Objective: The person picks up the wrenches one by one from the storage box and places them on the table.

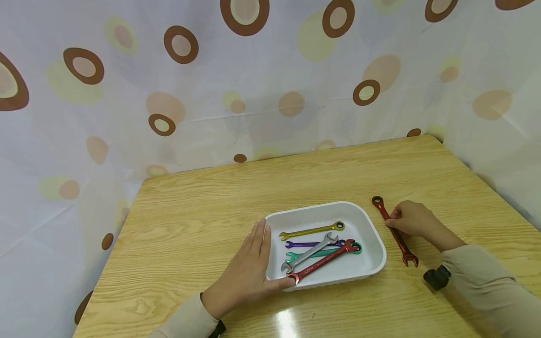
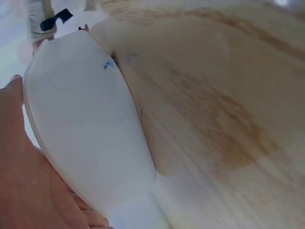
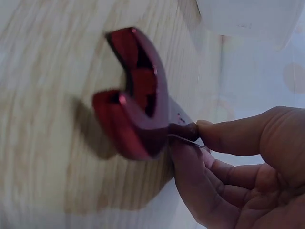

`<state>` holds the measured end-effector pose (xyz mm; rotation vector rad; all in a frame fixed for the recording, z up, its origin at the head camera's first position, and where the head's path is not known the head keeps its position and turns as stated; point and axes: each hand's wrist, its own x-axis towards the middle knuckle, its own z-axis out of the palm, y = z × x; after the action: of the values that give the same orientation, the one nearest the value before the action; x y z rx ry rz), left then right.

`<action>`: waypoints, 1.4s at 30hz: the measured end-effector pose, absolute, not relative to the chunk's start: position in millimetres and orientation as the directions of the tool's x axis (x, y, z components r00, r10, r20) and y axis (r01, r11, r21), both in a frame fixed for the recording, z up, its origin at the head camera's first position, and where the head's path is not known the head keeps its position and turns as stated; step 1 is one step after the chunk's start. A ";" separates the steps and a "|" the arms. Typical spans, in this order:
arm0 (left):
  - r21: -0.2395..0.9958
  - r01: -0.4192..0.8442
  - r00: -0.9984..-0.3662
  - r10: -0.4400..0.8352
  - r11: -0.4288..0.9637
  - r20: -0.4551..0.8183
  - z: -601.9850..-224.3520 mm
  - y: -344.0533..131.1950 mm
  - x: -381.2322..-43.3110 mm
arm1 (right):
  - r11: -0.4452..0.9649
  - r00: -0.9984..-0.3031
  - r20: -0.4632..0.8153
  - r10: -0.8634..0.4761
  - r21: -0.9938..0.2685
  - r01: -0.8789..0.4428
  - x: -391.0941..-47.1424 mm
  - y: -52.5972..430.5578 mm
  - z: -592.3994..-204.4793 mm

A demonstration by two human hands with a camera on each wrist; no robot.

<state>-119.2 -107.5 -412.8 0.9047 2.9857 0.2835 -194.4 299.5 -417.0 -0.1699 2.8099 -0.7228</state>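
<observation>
My right hand [image 1: 412, 219] pinches a red combination wrench [image 1: 397, 235] by its shank, right of the tray. Its ring end points away and its open end toward me; in the right wrist view the open end of the wrench [image 3: 143, 95] looms large, with thumb and forefinger on the shank. My left hand [image 1: 249, 267] rests against the left side of a white tray [image 1: 374, 253], fingers straight along the wall and thumb over the near rim. Inside lie a yellow wrench [image 1: 310, 231], a purple wrench [image 1: 302, 244], a green wrench [image 1: 325, 253], a silver wrench [image 1: 310, 253] and another red wrench [image 1: 323, 264], partly overlapping.
The tray stands on a wood-grain table [image 1: 198, 220]. Behind and beside the table hangs a white cloth [image 1: 270, 126] patterned with brown and yellow circles. A dark wrist camera [image 1: 437, 278] sits at the right sleeve's cuff.
</observation>
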 end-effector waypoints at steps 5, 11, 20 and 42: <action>0.177 0.546 -0.835 0.550 0.819 0.032 -410.7 -108.5 -117.9 | 0.880 -0.968 -0.185 -0.169 -0.471 -0.063 -194.5 298.8 -416.3; 0.160 0.541 -0.839 0.542 0.826 0.045 -410.9 -108.2 -116.4 | 0.881 -0.968 -0.189 -0.165 -0.469 -0.059 -193.3 296.8 -414.0; 0.154 0.542 -0.840 0.540 0.826 0.060 -411.5 -107.3 -115.5 | 0.873 -0.970 -0.190 -0.154 -0.486 -0.043 -190.2 298.4 -414.3; 0.168 0.531 -0.845 0.533 0.830 0.041 -409.8 -105.7 -114.4 | 0.855 -0.981 -0.094 -0.170 -0.510 -0.100 -193.5 293.2 -387.8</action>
<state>-114.4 -105.7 -409.8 0.8713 2.9979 0.2719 -193.5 293.2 -387.8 -0.2118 2.8937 -0.7841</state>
